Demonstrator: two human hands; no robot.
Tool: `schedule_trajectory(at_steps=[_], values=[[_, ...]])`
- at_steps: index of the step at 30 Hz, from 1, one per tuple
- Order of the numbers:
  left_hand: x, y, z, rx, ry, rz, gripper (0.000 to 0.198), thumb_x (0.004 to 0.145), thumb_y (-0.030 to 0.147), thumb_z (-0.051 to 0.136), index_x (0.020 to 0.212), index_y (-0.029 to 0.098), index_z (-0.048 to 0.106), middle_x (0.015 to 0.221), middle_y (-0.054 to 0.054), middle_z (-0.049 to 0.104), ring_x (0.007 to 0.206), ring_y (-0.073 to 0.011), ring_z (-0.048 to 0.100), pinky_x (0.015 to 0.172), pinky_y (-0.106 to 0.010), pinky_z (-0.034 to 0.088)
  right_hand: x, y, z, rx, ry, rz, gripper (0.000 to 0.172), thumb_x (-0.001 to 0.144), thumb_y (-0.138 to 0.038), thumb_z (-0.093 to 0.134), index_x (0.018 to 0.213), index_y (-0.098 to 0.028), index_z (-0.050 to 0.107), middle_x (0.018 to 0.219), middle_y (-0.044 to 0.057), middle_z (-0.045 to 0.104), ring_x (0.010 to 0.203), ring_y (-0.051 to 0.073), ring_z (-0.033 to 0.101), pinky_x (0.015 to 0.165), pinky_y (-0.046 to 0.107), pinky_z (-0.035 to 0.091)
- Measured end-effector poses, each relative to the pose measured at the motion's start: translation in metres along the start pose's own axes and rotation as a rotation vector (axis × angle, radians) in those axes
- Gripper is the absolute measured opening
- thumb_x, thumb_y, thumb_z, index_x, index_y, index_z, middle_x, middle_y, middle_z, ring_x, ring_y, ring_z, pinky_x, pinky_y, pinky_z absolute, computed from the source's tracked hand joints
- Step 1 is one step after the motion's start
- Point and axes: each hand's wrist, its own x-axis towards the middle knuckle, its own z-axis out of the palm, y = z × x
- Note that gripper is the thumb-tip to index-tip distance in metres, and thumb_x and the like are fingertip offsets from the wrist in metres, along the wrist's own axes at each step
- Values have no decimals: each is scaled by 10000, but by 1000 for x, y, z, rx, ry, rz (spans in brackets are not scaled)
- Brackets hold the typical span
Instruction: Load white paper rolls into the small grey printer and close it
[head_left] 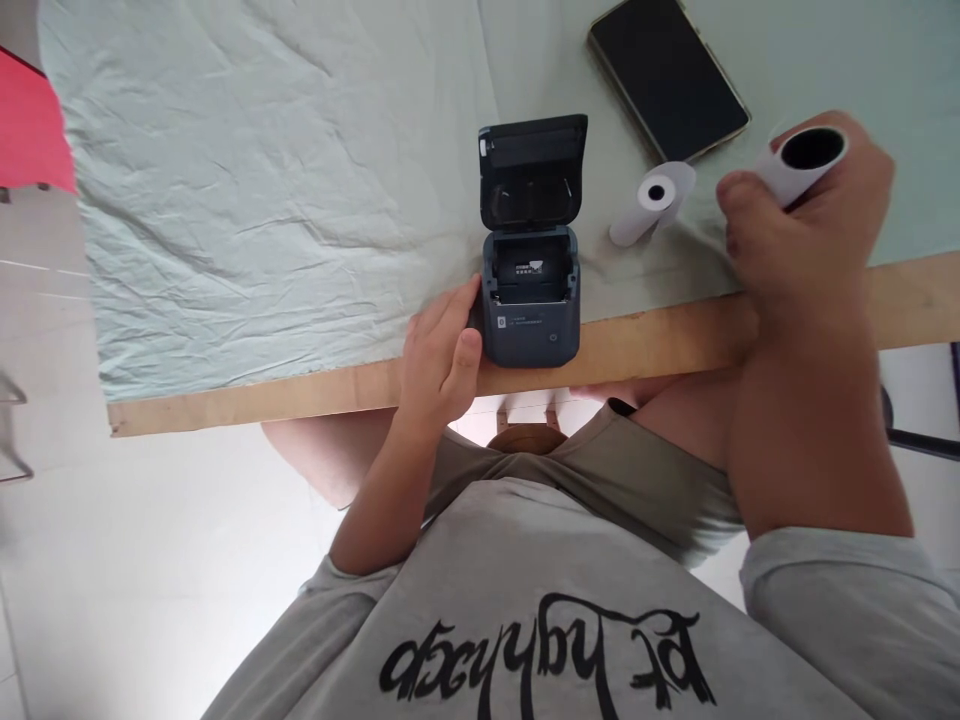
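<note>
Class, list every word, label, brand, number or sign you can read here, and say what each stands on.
No text can be quoted with certainty.
Grey shirt: large black script, upside down in this view; I cannot make out the words.
Dark blue device, front: small pale print, too small to read.
Inside it: a white label, too small to read.

Floor (187,550) v. bright w/ glare, cloth (300,220) softly lit, R wrist (802,310) blurry.

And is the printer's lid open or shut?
Open: the lid is swung back off the printer, leaving the bay and the label inside it uncovered.
</note>
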Motion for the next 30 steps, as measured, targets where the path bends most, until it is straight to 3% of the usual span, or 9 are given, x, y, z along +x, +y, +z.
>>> schedule_trajectory(at_steps=[3,6,9,14,17,21,26,28,30], values=[[0,1,0,-5,-5,0,829,1129,691,103,1529,145,581,1481,-161,691,1350,-298,655,1094,-429,484,-5,-2,-7,-207,-27,-72,278,729,-250,719,683,-243,446,650,-62,466,635,115,414,641,311,307],[-1,2,-1,-2,-10,-10,823,1127,698,108,1535,159,577,1490,-152,687,1348,-293,654,1086,-421,476,-5,2,-11,-254,-36,-95,216,700,-237,785,823,-221,607,783,-25,627,715,141,533,687,321,389],[-1,3,-1,-4,-12,-20,811,1127,697,116,1543,171,572,1488,-147,687,1349,-288,652,1094,-415,469,-4,7,-12,-236,-39,-109,385,648,-112,804,1016,-196,724,954,23,737,801,155,620,727,324,474],[0,3,-2,-3,-20,-29,815,1128,698,142,1540,145,576,1470,-167,691,1352,-300,650,1104,-424,471,-2,7,-12,-310,-1,-59,462,634,-6,842,1048,-206,798,961,28,751,738,133,642,688,316,498],[0,4,-2,0,-28,-33,801,1129,693,144,1543,159,575,1468,-162,693,1350,-300,650,1098,-426,476,1,8,-10,-370,-17,2,566,574,-37,920,1092,-232,800,1197,91,745,904,193,734,723,346,553],[0,5,-2,4,-15,-36,769,1136,674,156,1539,176,581,1458,-151,700,1340,-295,657,1094,-424,484,3,25,-10,-398,-101,6,595,610,-129,933,1159,-269,750,1126,74,754,921,228,737,772,403,579],[0,5,-2,7,-20,-34,771,1138,665,152,1539,165,580,1459,-158,699,1335,-304,659,1098,-441,493,-1,40,-18,-297,50,-490,570,704,-276,840,1244,-223,667,1174,98,711,1066,314,718,885,530,578],[0,4,-2,8,-22,-32,767,1139,667,151,1540,171,578,1465,-155,697,1343,-299,657,1099,-436,491,-5,31,-18,-278,104,-668,520,776,-365,771,1268,-242,656,1182,91,698,1109,349,696,919,584,559],[0,3,-2,14,-20,-31,763,1138,668,148,1540,181,577,1465,-149,699,1343,-293,659,1096,-435,492,-12,13,-13,-290,68,-707,536,802,-411,742,1312,-284,637,1226,76,714,1214,386,662,1027,642,519]])
